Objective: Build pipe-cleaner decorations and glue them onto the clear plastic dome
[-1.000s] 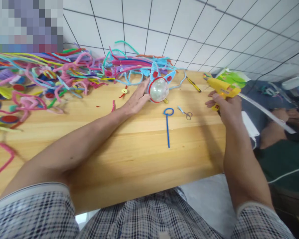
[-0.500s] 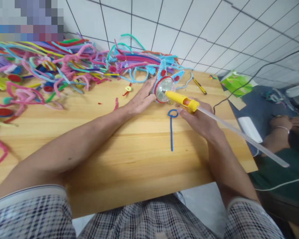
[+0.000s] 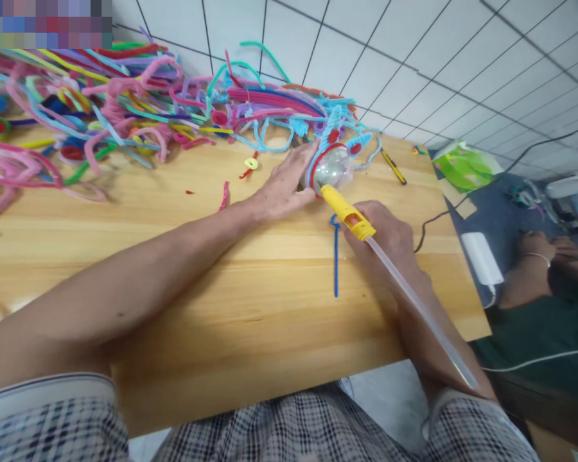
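Note:
My left hand (image 3: 289,179) grips the left side of a clear, round ornament (image 3: 333,168) with a red and blue rim and two light blue fuzzy ears with red dots. In my right hand (image 3: 383,231) is a yellow glue gun (image 3: 349,215), a long translucent glue stick (image 3: 424,314) sticking out of its back. The gun's nozzle meets the lower left rim of the ornament; whether it touches cannot be made out. Just below lies a blue pipe cleaner (image 3: 336,263), its looped top partly hidden by the gun.
Colourful pipe cleaners (image 3: 125,109) are heaped along the back left. A yellow cutter knife (image 3: 394,168) lies right of the ornament. Beyond the table's right edge are a green bag (image 3: 465,165), a white power strip (image 3: 481,256), a dark cable and another person's arm (image 3: 530,269).
The glue gun has swung steeper, its glue stick now pointing down along my right forearm. The ornament has turned slightly, and the whole view has shifted a little.

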A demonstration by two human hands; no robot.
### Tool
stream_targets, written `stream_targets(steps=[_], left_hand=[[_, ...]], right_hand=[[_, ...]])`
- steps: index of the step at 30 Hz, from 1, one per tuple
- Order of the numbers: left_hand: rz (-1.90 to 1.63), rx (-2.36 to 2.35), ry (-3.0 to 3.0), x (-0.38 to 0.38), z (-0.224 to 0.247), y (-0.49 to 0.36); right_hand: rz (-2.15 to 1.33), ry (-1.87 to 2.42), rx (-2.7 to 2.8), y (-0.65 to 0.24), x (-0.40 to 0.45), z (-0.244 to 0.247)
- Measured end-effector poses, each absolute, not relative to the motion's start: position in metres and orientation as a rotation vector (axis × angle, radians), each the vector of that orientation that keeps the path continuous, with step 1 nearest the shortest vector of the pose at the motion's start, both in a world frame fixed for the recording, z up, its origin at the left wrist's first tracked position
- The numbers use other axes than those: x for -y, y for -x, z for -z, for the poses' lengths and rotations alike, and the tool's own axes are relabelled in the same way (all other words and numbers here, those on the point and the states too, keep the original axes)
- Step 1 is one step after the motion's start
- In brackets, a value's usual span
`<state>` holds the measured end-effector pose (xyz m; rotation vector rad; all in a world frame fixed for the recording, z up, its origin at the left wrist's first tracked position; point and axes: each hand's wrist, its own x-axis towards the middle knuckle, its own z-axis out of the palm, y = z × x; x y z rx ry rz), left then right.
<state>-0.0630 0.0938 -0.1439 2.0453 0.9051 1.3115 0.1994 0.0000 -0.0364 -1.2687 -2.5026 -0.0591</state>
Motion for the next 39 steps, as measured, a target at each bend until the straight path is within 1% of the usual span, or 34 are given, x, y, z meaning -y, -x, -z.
stream_targets(steps=[8, 14, 24, 39], left_hand=[[-1.224, -0.903, -2.073, -0.091, 0.136, 0.065], [-1.254, -0.911, -2.037, -0.091, 0.134, 0.062], [-1.24, -0.916, -2.047, -0.091, 0.137, 0.063], [-1.259, -0.927, -2.019, -0.091, 0.138, 0.062]], right_hand=[[0.178, 1.378, 2.498, -0.196, 0.003, 0.047], [0.187, 1.436, 2.483, -0.192, 0.006, 0.043], [0.252, 1.407, 2.47, -0.199, 0.002, 0.053], [0.188, 1.449, 2.428, -0.199, 0.0, 0.057]])
